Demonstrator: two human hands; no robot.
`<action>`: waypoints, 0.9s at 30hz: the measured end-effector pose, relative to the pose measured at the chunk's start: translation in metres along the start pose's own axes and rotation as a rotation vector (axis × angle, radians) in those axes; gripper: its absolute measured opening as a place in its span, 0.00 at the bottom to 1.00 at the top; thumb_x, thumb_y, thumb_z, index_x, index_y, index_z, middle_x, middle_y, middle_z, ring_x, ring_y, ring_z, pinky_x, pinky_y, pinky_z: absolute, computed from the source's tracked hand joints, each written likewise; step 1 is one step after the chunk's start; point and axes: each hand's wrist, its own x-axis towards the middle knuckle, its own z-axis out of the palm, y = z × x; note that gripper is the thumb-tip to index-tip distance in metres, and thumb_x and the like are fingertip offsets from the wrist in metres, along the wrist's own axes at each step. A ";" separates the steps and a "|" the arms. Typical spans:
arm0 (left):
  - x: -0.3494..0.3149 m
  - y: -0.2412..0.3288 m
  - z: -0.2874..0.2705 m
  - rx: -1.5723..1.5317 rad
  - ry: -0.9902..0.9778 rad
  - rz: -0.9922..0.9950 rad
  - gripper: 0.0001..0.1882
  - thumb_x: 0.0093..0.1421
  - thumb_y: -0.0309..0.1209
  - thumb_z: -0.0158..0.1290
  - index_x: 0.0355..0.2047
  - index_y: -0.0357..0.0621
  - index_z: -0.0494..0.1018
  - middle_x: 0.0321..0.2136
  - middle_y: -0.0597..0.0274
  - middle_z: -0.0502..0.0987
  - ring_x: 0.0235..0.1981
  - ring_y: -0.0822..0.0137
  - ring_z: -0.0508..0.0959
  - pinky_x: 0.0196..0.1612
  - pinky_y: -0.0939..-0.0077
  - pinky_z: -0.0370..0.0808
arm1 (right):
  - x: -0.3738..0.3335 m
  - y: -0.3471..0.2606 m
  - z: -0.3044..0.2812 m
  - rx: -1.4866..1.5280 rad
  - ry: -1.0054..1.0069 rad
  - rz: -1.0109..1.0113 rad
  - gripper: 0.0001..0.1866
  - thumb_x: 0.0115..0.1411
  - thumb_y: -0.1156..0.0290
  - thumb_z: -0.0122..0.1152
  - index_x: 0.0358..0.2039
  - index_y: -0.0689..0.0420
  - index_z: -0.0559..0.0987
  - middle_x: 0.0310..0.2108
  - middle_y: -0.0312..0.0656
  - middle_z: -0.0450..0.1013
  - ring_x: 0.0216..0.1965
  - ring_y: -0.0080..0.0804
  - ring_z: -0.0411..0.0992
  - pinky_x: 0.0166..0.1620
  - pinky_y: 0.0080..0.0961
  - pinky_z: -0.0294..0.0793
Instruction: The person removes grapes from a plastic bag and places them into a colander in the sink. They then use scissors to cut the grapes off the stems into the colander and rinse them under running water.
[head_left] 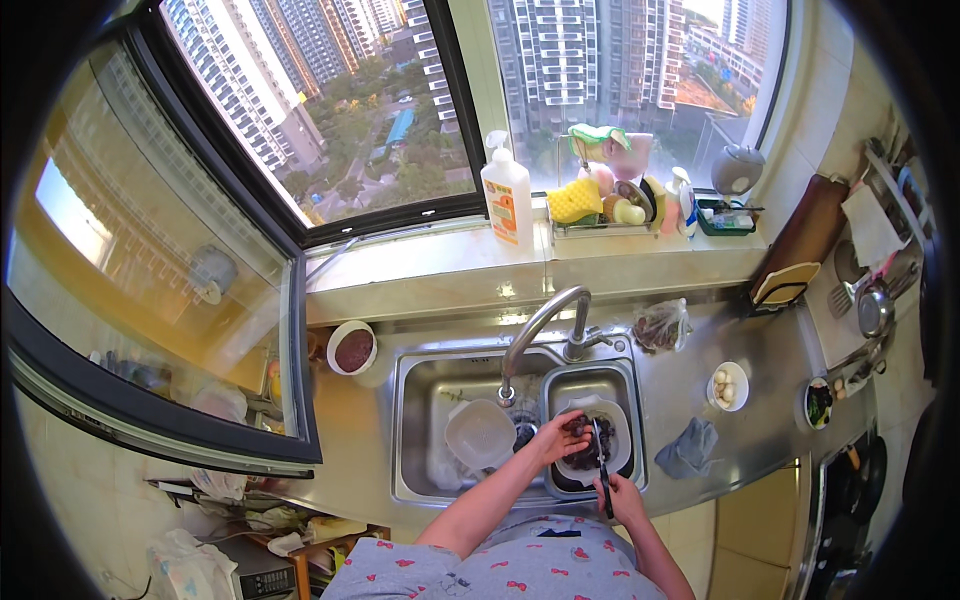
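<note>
My right hand grips the black handles of a pair of kitchen scissors, whose blades point away from me over a white bowl. In that bowl lie dark, purplish-black pieces of food; their kind is too small to tell. My left hand is above the bowl's left side, its fingers curled around a dark piece of food close to the blades. The bowl stands in the smaller, right basin of a steel sink.
A white strainer-like bowl sits in the left basin under the curved faucet. Around the sink are a bowl of dark red food, a plastic bag, a white bowl of pale bulbs and a grey cloth. An open window sash juts in at left.
</note>
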 end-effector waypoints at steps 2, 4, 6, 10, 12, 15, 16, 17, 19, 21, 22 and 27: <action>0.000 0.001 0.002 -0.007 0.006 0.002 0.20 0.66 0.41 0.52 0.56 0.52 0.71 0.44 0.54 0.79 0.44 0.58 0.80 0.47 0.61 0.80 | -0.003 0.000 0.000 -0.078 0.024 0.013 0.19 0.61 0.54 0.63 0.26 0.57 0.75 0.15 0.34 0.72 0.17 0.21 0.70 0.24 0.21 0.67; 0.002 0.001 0.004 -0.002 0.014 0.003 0.20 0.65 0.41 0.53 0.56 0.52 0.71 0.44 0.54 0.79 0.43 0.57 0.81 0.45 0.61 0.81 | -0.003 0.004 -0.001 -0.179 0.075 0.019 0.20 0.60 0.50 0.64 0.27 0.56 0.76 0.17 0.34 0.73 0.19 0.21 0.71 0.25 0.22 0.68; 0.009 0.001 -0.020 -0.158 -0.190 0.025 0.18 0.66 0.40 0.52 0.54 0.51 0.71 0.42 0.51 0.79 0.39 0.54 0.82 0.41 0.58 0.82 | -0.005 -0.009 0.004 -0.167 0.051 0.018 0.21 0.61 0.50 0.63 0.27 0.57 0.75 0.17 0.35 0.73 0.19 0.22 0.71 0.26 0.24 0.69; 0.002 -0.005 -0.011 -0.095 -0.094 0.064 0.22 0.67 0.37 0.48 0.60 0.53 0.67 0.50 0.49 0.77 0.47 0.49 0.80 0.47 0.56 0.81 | -0.010 -0.001 -0.006 -0.097 0.015 0.077 0.29 0.59 0.40 0.59 0.23 0.58 0.75 0.17 0.37 0.74 0.20 0.29 0.74 0.28 0.28 0.70; -0.003 -0.002 -0.007 -0.069 -0.056 0.048 0.24 0.66 0.35 0.45 0.63 0.55 0.64 0.53 0.50 0.74 0.52 0.46 0.77 0.52 0.53 0.77 | -0.016 -0.010 -0.007 -0.046 -0.023 0.110 0.29 0.59 0.40 0.58 0.22 0.57 0.75 0.16 0.37 0.73 0.20 0.27 0.74 0.28 0.27 0.70; -0.009 0.000 0.000 -0.028 -0.070 0.049 0.25 0.65 0.34 0.45 0.64 0.56 0.62 0.53 0.51 0.74 0.50 0.46 0.77 0.52 0.53 0.76 | -0.025 -0.023 -0.007 -0.047 -0.030 0.108 0.25 0.62 0.46 0.59 0.22 0.57 0.73 0.15 0.35 0.71 0.18 0.22 0.70 0.24 0.22 0.67; -0.010 -0.002 0.003 -0.022 -0.078 0.050 0.26 0.65 0.34 0.44 0.64 0.56 0.61 0.52 0.52 0.74 0.49 0.46 0.77 0.51 0.52 0.76 | -0.024 -0.017 -0.006 -0.080 -0.019 0.113 0.26 0.61 0.45 0.59 0.22 0.57 0.73 0.15 0.35 0.71 0.18 0.23 0.70 0.25 0.22 0.67; -0.013 0.000 0.005 -0.014 -0.073 0.046 0.26 0.64 0.32 0.44 0.64 0.55 0.61 0.53 0.53 0.74 0.49 0.49 0.77 0.51 0.54 0.76 | -0.023 -0.016 -0.004 -0.113 -0.016 0.109 0.26 0.61 0.44 0.59 0.22 0.57 0.73 0.15 0.35 0.71 0.18 0.23 0.71 0.25 0.23 0.68; -0.014 -0.001 0.007 0.032 -0.090 0.051 0.26 0.64 0.31 0.44 0.64 0.54 0.62 0.52 0.54 0.74 0.49 0.50 0.77 0.51 0.55 0.77 | -0.024 -0.016 -0.003 -0.210 0.006 0.112 0.27 0.60 0.43 0.59 0.23 0.57 0.74 0.15 0.35 0.72 0.19 0.24 0.71 0.26 0.24 0.68; -0.015 0.000 0.009 0.101 -0.093 0.055 0.28 0.62 0.29 0.44 0.64 0.52 0.61 0.55 0.54 0.73 0.53 0.51 0.76 0.53 0.57 0.76 | -0.023 -0.013 -0.002 -0.318 0.033 0.096 0.29 0.58 0.39 0.58 0.23 0.57 0.75 0.16 0.35 0.73 0.20 0.28 0.73 0.29 0.28 0.70; -0.017 0.000 0.010 0.112 -0.103 0.054 0.28 0.62 0.29 0.43 0.64 0.51 0.61 0.56 0.54 0.73 0.53 0.52 0.76 0.53 0.58 0.75 | -0.023 -0.013 -0.002 -0.353 0.034 0.105 0.30 0.58 0.38 0.58 0.24 0.56 0.76 0.16 0.36 0.73 0.21 0.30 0.74 0.29 0.29 0.70; -0.022 0.004 0.018 0.202 -0.126 0.049 0.28 0.61 0.28 0.41 0.64 0.49 0.63 0.55 0.55 0.73 0.53 0.55 0.76 0.53 0.61 0.75 | -0.027 -0.024 -0.005 -0.462 0.037 0.131 0.32 0.55 0.33 0.57 0.27 0.55 0.78 0.19 0.39 0.74 0.26 0.37 0.75 0.32 0.34 0.70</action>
